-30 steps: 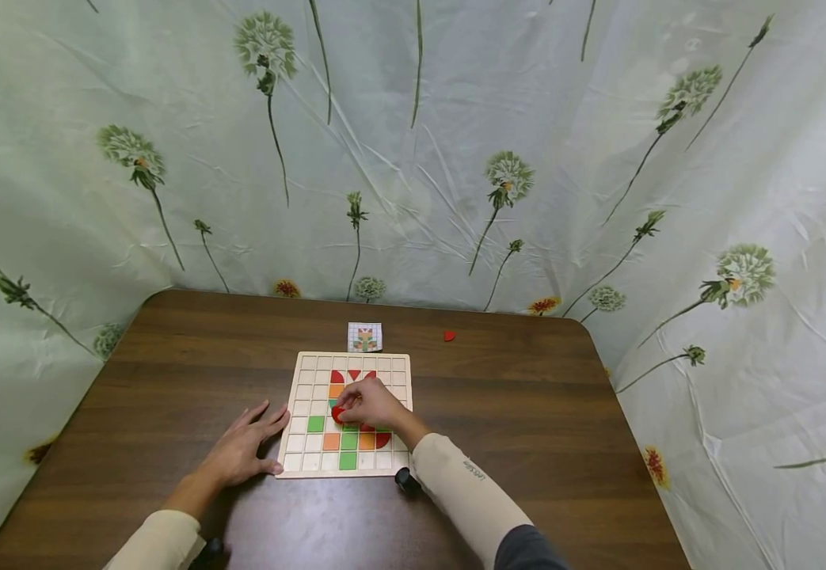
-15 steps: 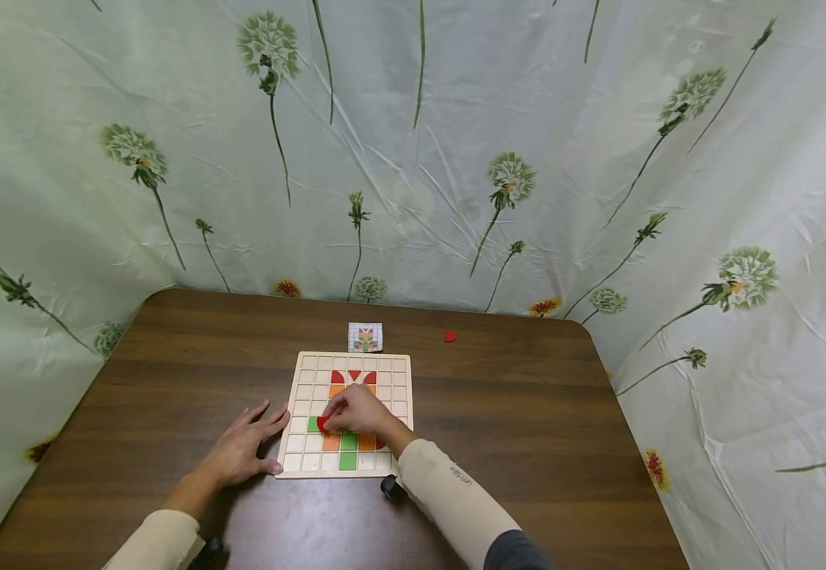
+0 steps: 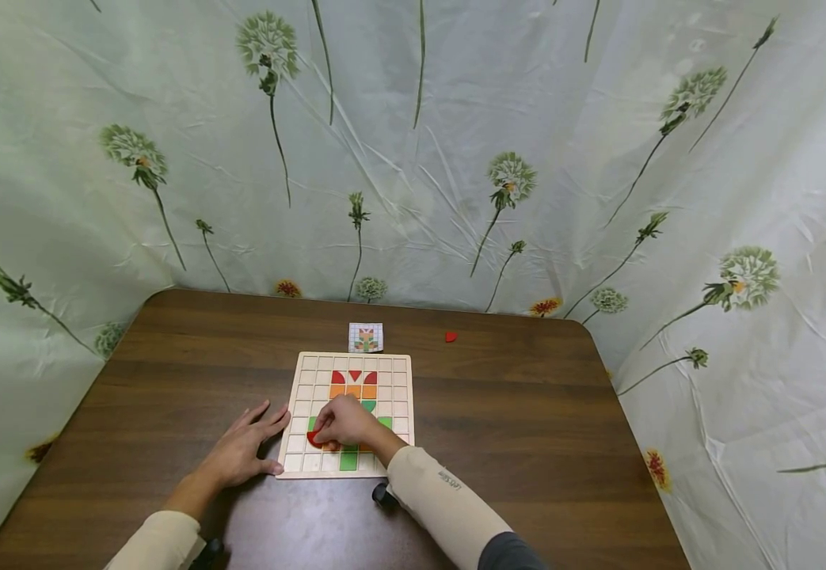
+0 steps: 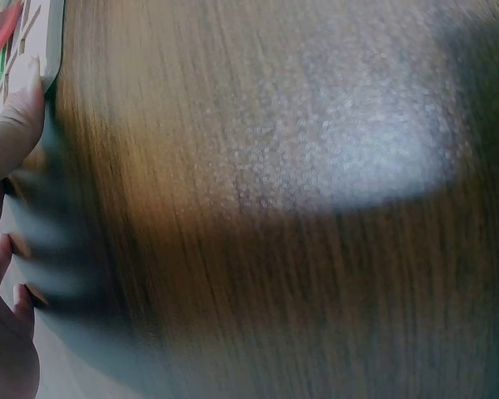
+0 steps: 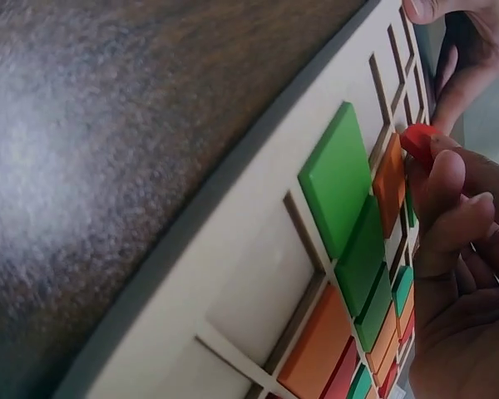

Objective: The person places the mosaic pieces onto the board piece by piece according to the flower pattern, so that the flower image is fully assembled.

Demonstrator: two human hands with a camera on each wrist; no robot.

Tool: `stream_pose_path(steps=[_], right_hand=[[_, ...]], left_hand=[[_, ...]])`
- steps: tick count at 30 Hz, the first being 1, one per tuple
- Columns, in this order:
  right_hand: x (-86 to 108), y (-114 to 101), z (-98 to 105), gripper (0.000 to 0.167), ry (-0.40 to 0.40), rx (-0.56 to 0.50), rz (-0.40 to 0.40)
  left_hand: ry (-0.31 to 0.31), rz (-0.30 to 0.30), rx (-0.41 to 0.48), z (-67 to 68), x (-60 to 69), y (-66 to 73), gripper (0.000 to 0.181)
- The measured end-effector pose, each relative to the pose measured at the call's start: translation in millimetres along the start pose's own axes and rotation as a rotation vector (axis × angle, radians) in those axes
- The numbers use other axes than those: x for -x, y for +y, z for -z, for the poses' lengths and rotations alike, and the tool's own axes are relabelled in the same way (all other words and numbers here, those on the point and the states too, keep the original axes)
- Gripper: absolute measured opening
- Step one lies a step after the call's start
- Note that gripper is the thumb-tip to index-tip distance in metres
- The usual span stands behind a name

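My right hand [image 3: 347, 421] pinches a red tile [image 3: 314, 438] with a curved edge between thumb and fingers, over the lower left part of a wooden grid board [image 3: 395, 393]. In the right wrist view the red tile [image 5: 417, 143] is at the fingertips, beside an orange tile [image 5: 389, 184]. My left hand [image 3: 240, 450] lies at the board's left side, fingers spread, with the thumb at the near left corner. The left wrist view shows this thumb [image 4: 21, 116] touching the board's edge. Red, orange and green tiles sit in the grid's middle; my right hand hides some.
A small card [image 3: 366, 337] with a coloured grid pattern lies just behind the board. Farther right on the brown table [image 3: 512, 412] is a loose red tile [image 3: 451, 337]. A flower-printed curtain [image 3: 413, 158] hangs behind the table.
My right hand has moved left and nearer to me across the board, carrying the red tile from the middle to the lower left. The left hand stays in place.
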State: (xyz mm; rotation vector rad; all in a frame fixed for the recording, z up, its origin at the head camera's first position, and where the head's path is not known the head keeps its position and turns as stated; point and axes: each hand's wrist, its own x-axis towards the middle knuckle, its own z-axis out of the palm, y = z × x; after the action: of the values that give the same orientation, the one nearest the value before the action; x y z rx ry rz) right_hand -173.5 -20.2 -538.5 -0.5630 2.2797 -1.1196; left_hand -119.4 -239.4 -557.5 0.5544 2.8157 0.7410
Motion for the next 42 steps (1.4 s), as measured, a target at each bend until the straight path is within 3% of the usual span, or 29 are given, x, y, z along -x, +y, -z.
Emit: stream_pose_path(steps=[11,22,33,42], right_hand=[[4.0,-6.8,1.1,0.008,0.029,0.166,0.047],[1.6,-2.6,-0.2,0.01,0.047,0.389,0.146],[1.3,-1.5,1.2,0.01,0.067,0.408,0.186],[1.9,-0.1,-3.2,0.012,0.066,0.387,0.198]], left_hand=[[0.0,-0.009,-0.003,0.2,0.3,0.1,0.092],[0.003,-0.006,-0.004,0.1,-0.2,-1.5,0.092],[-0.01,0.009,-0.009,-0.7,-1.4,-0.1,0.094],[0.03,-0.019,-0.021,-2.3,0.3,-2.0,0.092]])
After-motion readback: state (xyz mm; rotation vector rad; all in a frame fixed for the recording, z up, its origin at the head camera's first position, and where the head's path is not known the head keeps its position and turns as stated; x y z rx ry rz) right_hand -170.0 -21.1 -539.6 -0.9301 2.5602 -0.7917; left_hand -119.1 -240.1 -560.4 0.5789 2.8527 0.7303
